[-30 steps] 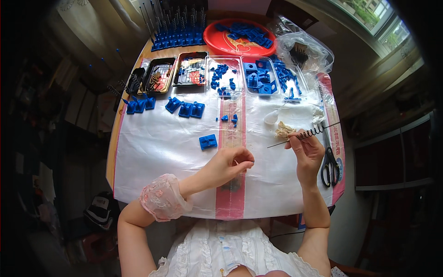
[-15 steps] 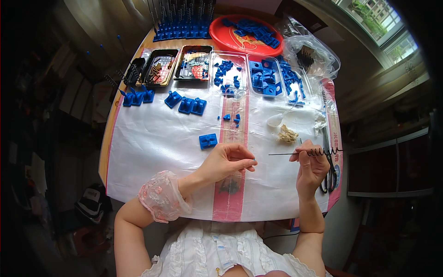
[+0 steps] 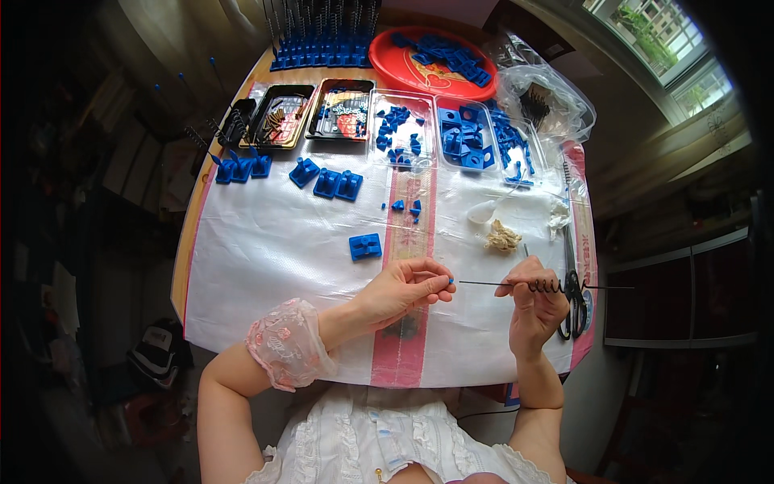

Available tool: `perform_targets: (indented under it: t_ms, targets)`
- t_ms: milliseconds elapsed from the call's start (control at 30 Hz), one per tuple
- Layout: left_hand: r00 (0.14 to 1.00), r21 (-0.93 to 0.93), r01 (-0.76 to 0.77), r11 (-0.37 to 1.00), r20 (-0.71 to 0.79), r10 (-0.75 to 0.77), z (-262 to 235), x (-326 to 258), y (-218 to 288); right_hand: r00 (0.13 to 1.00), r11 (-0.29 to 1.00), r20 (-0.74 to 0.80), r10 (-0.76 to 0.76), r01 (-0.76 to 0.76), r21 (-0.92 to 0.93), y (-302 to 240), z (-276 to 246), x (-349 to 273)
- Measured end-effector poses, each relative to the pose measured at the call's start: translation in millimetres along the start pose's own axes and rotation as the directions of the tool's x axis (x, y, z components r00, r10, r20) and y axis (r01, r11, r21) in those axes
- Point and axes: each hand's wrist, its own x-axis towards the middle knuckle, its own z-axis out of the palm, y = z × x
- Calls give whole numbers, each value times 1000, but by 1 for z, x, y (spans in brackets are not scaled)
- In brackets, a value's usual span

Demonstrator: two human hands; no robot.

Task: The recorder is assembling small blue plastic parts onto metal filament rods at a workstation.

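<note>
Between the thumb and fingertips of my left hand (image 3: 391, 294) is a tiny blue bead (image 3: 451, 281). My right hand (image 3: 534, 310) is closed around a thin dark wire (image 3: 482, 283) with a coiled, spring-like stretch that sticks out past the fingers on the right. The wire's straight left end points at the bead, a small gap away or just short of touching. Beyond my left hand a blue square-based plastic part (image 3: 365, 247) lies on the white sheet (image 3: 274, 242). A crumpled beige wad (image 3: 503, 236) sits beyond my right hand.
Black scissors (image 3: 573, 310) lie by the right edge. Further off stand clear tubs (image 3: 403, 165) of blue pieces, black trays (image 3: 278, 147) of small parts and a red basin (image 3: 395, 77). Blue assemblies (image 3: 326, 183) lie before the trays; upright wires in blue bases (image 3: 322, 56) stand at the back.
My right hand has come a little lower and left, bringing the wire's end close to the bead. My left hand has shifted slightly right, and the bead shows more plainly at its fingertips.
</note>
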Motion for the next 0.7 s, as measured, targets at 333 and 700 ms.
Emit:
perform_targets:
  t_ms: [333, 700]
  targets:
    - [1000, 12, 0, 1000, 5, -1, -1, 2, -4, 999, 996, 43, -13, 17, -86, -2, 6, -1]
    - [1000, 48, 20, 999, -21, -19, 3, -1, 0, 996, 990, 78, -31, 41, -133, 1, 6, 0]
